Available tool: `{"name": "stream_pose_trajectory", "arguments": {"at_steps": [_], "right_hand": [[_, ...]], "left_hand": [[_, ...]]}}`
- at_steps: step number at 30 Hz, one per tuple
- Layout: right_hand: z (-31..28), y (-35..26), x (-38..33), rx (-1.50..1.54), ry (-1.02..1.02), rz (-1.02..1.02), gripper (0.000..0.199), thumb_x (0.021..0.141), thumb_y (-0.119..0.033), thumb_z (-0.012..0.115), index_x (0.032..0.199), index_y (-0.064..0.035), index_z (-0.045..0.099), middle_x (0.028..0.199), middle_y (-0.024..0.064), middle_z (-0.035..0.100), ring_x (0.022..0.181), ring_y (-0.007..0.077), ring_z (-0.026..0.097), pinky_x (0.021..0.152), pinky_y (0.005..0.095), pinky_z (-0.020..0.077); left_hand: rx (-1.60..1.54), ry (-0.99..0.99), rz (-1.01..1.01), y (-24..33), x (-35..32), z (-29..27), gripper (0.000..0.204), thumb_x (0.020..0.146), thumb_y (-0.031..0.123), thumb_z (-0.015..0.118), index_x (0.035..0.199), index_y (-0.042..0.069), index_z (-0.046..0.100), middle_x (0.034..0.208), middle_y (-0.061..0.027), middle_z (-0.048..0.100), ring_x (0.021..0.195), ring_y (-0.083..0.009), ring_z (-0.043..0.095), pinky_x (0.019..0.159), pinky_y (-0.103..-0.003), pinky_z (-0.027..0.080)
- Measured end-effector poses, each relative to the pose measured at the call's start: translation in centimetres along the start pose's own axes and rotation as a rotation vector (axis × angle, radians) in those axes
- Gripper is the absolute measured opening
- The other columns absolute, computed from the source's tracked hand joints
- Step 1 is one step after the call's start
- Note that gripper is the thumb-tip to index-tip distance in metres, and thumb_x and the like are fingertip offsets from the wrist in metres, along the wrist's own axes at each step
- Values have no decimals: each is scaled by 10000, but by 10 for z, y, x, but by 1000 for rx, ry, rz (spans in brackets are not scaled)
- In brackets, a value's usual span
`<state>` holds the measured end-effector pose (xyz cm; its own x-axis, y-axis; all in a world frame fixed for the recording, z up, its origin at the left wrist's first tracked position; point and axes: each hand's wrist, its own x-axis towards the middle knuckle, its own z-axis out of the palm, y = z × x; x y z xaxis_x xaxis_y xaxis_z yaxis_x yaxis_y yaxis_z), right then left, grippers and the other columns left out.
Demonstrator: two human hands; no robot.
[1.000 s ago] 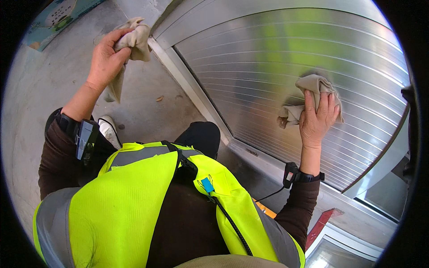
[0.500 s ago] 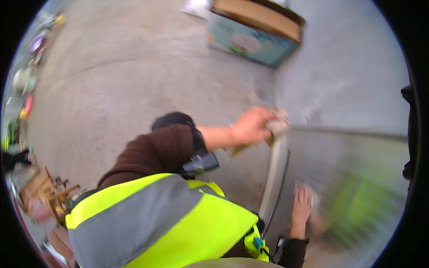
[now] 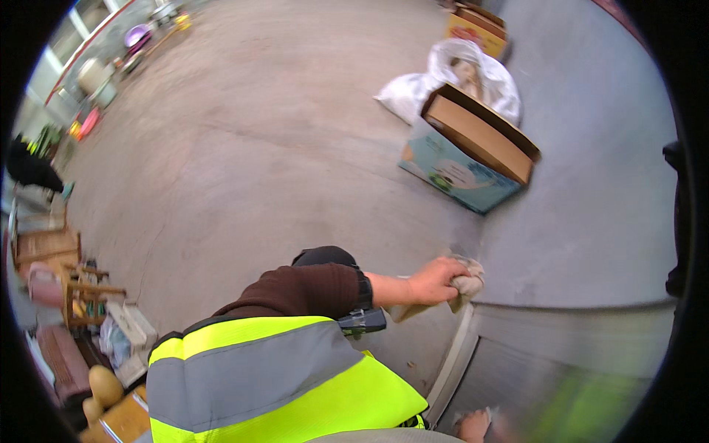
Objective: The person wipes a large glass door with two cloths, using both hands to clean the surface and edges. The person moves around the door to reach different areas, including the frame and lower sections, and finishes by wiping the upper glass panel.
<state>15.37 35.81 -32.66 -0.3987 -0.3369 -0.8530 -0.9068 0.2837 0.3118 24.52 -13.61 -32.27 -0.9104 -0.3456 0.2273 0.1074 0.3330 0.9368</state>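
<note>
A person in a yellow-and-grey high-visibility vest (image 3: 266, 376) presses a crumpled beige cloth (image 3: 461, 286) against the top corner of a grey metal door frame (image 3: 473, 325), the left hand (image 3: 436, 280) with its fingers closed around the fabric. The right hand (image 3: 473, 424) shows only in part at the lower edge, resting against the grey panel (image 3: 546, 362); whether its fingers grip anything cannot be told. On the concrete floor (image 3: 258, 148) beyond stand an open cardboard box (image 3: 473, 151) with light blue sides and a white sack (image 3: 443, 81) behind it.
</note>
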Motion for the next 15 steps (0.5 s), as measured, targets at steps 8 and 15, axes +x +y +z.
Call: {"name": "stream_pose_trajectory", "arguments": {"at_steps": [8,15], "right_hand": [[-86,-30,-117,390,999,371,307,733,-48,555,1004,-127,676,1080,89,624,1062,293,552,940,476,403],[-102,-41,-289,603,1452,1072,506,679,113,444,1083,-81,680,1137,84,631,1078,248,572,947,350,417]], "left_hand": [[-206,-183,-309,-21,26,34,532,770,-29,592,1294,36,522,1116,-112,632,988,-203,621,846,-341,530],[5,-259,488,30,65,74,495,701,-24,599,1191,41,603,1225,-154,575,1169,-328,541,1013,-400,419]]}}
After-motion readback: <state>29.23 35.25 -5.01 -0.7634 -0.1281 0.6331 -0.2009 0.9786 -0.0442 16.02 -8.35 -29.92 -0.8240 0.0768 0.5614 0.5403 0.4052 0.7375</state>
